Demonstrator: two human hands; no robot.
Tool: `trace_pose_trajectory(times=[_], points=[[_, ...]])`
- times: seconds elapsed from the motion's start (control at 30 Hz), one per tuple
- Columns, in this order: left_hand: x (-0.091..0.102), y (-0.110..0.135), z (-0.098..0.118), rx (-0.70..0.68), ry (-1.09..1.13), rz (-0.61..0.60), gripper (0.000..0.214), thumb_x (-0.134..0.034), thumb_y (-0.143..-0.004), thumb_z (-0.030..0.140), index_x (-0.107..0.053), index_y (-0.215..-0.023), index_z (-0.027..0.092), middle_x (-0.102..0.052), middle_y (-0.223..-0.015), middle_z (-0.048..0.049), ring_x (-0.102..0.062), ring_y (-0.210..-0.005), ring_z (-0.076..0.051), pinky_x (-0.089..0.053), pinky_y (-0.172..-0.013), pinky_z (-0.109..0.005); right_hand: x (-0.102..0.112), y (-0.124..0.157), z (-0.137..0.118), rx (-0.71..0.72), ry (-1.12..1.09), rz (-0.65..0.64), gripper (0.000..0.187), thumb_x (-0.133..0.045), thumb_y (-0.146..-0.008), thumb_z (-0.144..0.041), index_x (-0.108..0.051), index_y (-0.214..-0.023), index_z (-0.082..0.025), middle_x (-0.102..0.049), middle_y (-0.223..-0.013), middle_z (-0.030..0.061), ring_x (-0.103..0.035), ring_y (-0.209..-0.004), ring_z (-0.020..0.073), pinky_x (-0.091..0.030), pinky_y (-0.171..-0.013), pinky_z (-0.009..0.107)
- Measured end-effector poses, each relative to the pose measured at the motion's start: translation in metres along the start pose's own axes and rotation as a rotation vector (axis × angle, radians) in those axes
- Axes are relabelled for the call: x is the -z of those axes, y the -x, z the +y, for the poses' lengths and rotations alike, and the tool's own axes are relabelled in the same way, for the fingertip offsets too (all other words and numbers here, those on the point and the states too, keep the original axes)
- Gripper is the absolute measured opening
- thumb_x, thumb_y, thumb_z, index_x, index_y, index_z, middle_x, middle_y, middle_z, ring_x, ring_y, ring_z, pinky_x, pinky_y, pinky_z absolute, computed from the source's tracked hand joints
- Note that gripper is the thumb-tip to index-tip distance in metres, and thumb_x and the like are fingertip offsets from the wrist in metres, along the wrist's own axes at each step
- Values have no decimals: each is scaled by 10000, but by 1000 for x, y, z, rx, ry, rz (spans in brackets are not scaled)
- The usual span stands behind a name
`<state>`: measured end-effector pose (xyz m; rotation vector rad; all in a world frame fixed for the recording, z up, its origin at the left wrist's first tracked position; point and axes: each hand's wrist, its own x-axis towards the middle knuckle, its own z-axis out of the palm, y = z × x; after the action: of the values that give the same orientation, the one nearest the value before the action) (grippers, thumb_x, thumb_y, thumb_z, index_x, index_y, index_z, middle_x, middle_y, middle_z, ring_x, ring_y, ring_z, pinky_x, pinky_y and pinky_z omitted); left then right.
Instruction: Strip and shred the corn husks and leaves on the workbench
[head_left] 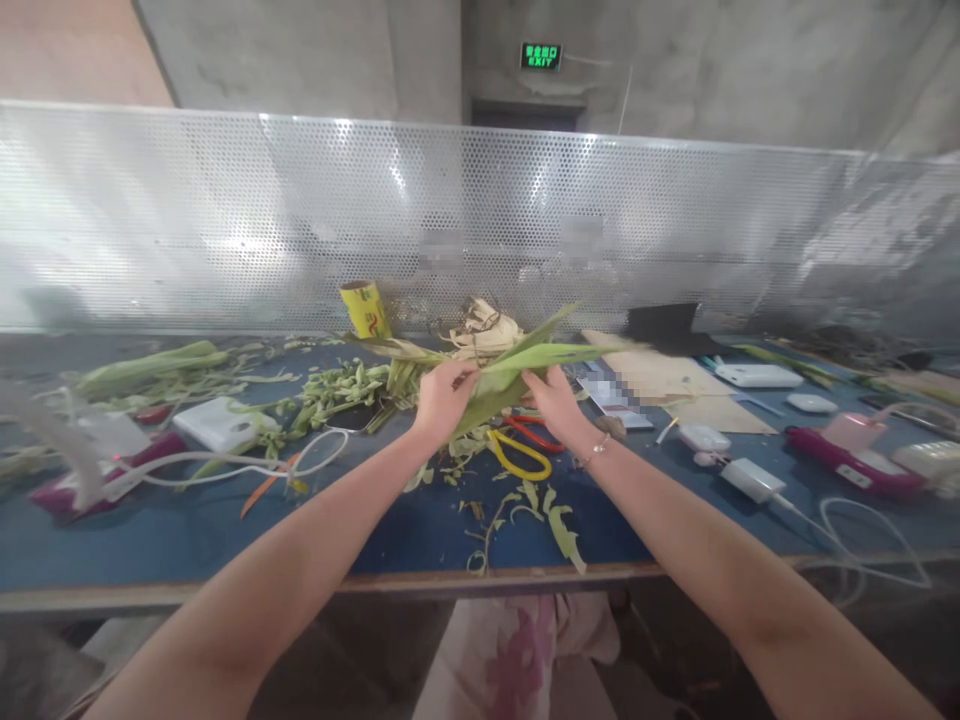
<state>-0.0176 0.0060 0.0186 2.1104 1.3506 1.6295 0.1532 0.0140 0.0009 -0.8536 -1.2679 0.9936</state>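
Observation:
Both of my hands are over the middle of the blue table, gripping a long green corn husk (495, 385) between them. My left hand (444, 398) pinches its left part with closed fingers. On the other side, my right hand (556, 402) closes on the husk, whose leaf tips stick out to the upper right. Under my hands lie scissors with a yellow handle loop (519, 470) and a red handle loop (536, 437). Pale dried husks (484, 325) are piled just behind, and green leaf scraps (559, 530) litter the table in front.
A yellow roll (365, 308) stands at the back before a perforated metal screen (300, 220). To the left are green pods (337, 392), a white box (223, 424) and a purple power strip (112, 475). On the right, cardboard (660, 372), chargers (752, 480) and another strip (855, 465) with cables.

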Motion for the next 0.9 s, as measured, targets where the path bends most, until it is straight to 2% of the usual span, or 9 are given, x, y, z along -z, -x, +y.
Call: trace_pose_trajectory(times=[0.1,0.2,0.3,0.4,0.53,0.6,0.67,0.77,0.9], points=[[3,-3,-1,73,16,59,134,-533,-749,238,-652,-768,179,-672,-757,-24,-590,-670,-143,-468,-681,-264,7,-2,-3,20,53,40,354,-561,-718,-531,-528,-870,-213,-557,-649,-26,-519,-481,103,-456,-439,244],[10,-10,-6,146,37,141,129,-525,-748,257,-624,-761,175,-649,-717,-15,-579,-656,-141,-449,-650,-255,17,-5,-9,-4,45,47,545,-421,-710,-719,-529,-654,-188,-314,-386,-77,-272,-313,53,-305,-343,205],[16,-16,-14,155,44,192,142,-514,-754,288,-601,-746,177,-623,-689,-8,-571,-659,-140,-429,-636,-248,28,-7,-17,-152,-69,-204,752,-173,-670,-839,-523,-545,-184,-152,-330,-82,-144,-304,56,-216,-328,218],[18,-19,-19,154,44,212,147,-509,-755,298,-592,-749,178,-614,-697,-10,-567,-671,-142,-420,-638,-248,32,-5,-27,-276,-188,-465,894,-42,-649,-850,-611,-708,-163,-147,-353,-85,-116,-321,67,-183,-339,220],[19,-20,-21,155,36,220,141,-506,-754,293,-588,-756,178,-619,-722,-17,-568,-690,-146,-419,-653,-252,31,1,-35,-324,-266,-611,921,-14,-655,-842,-590,-891,-163,-140,-423,-95,-105,-349,70,-181,-349,210],[19,-19,-20,154,28,217,147,-500,-759,296,-588,-762,178,-619,-724,-17,-566,-681,-145,-416,-648,-253,31,3,-37,-303,-253,-655,847,-57,-686,-824,-564,-877,-173,-141,-444,-97,-106,-358,68,-173,-349,203],[20,-19,-19,155,18,210,151,-494,-763,298,-589,-764,180,-622,-732,-19,-564,-679,-145,-414,-647,-254,33,3,-37,-279,-155,-713,667,-219,-745,-762,-540,-864,-189,-146,-453,-104,-104,-363,62,-165,-351,194],[21,-19,-16,152,8,213,147,-494,-764,295,-587,-755,181,-625,-744,-22,-565,-697,-148,-413,-658,-257,35,3,-37,-176,254,-746,388,-607,-690,-538,-542,-874,-202,-242,-464,-110,-187,-377,48,-190,-378,189],[22,-18,-14,151,10,222,132,-498,-757,280,-585,-756,181,-623,-732,-16,-566,-688,-146,-413,-654,-255,32,4,-37,121,779,-542,542,-798,-497,-322,-580,-980,-206,-423,-556,-71,-368,-470,74,-278,-447,215]])
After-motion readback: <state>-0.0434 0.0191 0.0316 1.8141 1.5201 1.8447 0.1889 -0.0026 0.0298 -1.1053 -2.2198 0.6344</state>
